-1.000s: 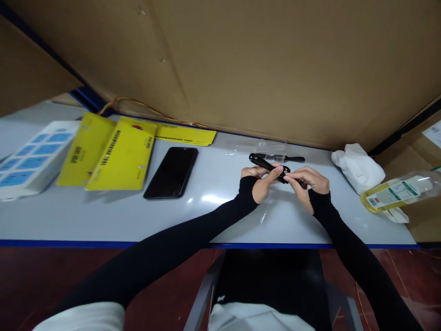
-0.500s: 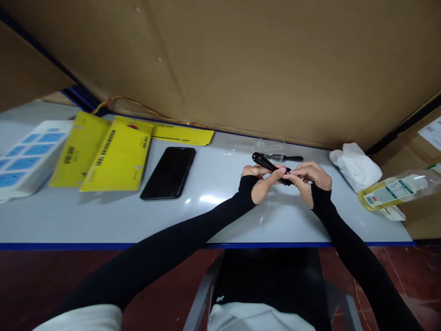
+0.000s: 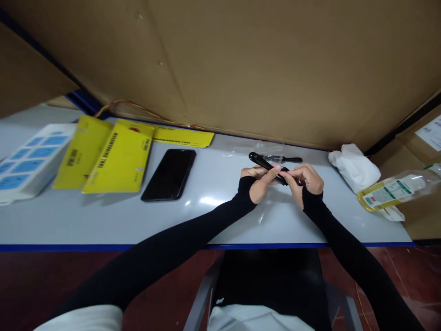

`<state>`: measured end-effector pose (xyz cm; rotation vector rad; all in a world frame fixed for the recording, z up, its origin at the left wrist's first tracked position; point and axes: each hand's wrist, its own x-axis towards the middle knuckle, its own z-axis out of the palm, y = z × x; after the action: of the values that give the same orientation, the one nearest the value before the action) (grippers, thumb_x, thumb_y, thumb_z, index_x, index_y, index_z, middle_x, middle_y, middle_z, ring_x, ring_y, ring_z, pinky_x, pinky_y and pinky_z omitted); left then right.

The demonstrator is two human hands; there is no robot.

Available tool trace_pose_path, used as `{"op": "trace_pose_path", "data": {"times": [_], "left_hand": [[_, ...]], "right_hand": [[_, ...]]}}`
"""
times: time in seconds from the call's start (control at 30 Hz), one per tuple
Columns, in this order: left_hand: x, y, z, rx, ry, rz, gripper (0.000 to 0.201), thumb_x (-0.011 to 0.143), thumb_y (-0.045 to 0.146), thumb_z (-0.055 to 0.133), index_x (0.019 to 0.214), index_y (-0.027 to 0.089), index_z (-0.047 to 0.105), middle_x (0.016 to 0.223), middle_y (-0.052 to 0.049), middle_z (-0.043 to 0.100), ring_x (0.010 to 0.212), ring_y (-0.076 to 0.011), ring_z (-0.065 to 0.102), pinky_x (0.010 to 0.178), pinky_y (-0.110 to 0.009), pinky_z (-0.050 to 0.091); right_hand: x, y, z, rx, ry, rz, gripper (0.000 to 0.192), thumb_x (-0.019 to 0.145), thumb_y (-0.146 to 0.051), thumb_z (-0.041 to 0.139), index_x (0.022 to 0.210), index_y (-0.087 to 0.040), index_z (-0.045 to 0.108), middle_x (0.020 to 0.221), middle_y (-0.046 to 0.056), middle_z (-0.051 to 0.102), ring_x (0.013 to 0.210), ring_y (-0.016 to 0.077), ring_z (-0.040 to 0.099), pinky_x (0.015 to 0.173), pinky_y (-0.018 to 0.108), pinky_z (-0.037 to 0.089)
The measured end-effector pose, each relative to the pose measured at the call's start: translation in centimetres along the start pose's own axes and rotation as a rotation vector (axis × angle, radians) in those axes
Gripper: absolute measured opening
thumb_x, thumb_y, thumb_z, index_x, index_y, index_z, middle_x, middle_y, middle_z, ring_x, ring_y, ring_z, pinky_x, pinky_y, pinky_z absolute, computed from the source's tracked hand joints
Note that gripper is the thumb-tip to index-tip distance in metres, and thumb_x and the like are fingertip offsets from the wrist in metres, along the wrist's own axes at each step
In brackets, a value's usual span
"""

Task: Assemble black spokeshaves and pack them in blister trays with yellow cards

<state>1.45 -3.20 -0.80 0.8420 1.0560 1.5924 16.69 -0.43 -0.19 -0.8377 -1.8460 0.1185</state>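
A black spokeshave (image 3: pixel 259 160), with a hole in its handle end, is held slantwise just above the table. My left hand (image 3: pixel 261 186) is closed around its handle, thumb on top. The fingers of my right hand (image 3: pixel 308 178) pinch at the tool's lower right end, where a small part is covered by the fingertips. Behind the hands lies a slim black-handled tool (image 3: pixel 293 160), its other end partly beneath clear plastic wrapping (image 3: pixel 257 147).
On the left are yellow woodworking-tool packages (image 3: pixel 119 158), a white case with blue panels (image 3: pixel 43 154) and a black phone (image 3: pixel 169 174). To the right, a white cloth (image 3: pixel 356 168) lies by a tilted bottle of yellow liquid (image 3: pixel 389 192). A cardboard wall (image 3: pixel 248 69) rises behind the table.
Both hands and the spokeshave have shifted slightly left. My right hand has come a little closer to my left, still pinching the tool's end.
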Motion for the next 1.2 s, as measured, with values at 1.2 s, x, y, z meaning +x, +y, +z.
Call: {"op": "trace_pose_path", "data": {"times": [1.2], "left_hand": [[7.0, 0.4, -5.5, 0.605, -0.285, 0.416, 0.035, 0.082, 0.037, 0.075, 0.107, 0.014, 0.081, 0.105, -0.013, 0.077, 0.093, -0.0263, 0.073, 0.088, -0.047, 0.063]], "right_hand": [[0.4, 3.6, -0.5, 0.702, -0.403, 1.114, 0.041, 0.083, -0.058, 0.077, 0.093, -0.023, 0.057, 0.059, -0.006, 0.058, 0.036, 0.0076, 0.040, 0.031, 0.019, 0.025]]}}
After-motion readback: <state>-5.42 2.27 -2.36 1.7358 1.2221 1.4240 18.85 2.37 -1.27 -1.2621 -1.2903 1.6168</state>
